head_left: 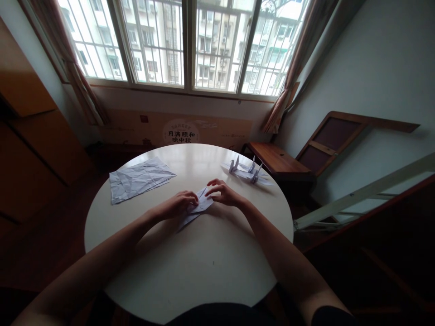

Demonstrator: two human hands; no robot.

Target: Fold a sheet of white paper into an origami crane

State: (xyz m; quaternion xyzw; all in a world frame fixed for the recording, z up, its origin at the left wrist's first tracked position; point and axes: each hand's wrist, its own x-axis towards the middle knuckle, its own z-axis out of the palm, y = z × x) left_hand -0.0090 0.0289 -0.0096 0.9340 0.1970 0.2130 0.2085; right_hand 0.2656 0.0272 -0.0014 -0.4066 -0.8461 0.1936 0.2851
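A partly folded sheet of white paper lies at the middle of the round table, its narrow point toward the lower left. My left hand rests on its left side, fingers curled and pressed together on the paper. At the upper right edge, my right hand grips the paper with bent fingers and thumb. The fingertips partly cover the folds, so the exact shape is hard to make out.
Creased paper sheets lie on the left of the white table. Several folded paper cranes stand on paper at the right rear. A wooden bench and a leaning metal ladder are beyond the table's right side.
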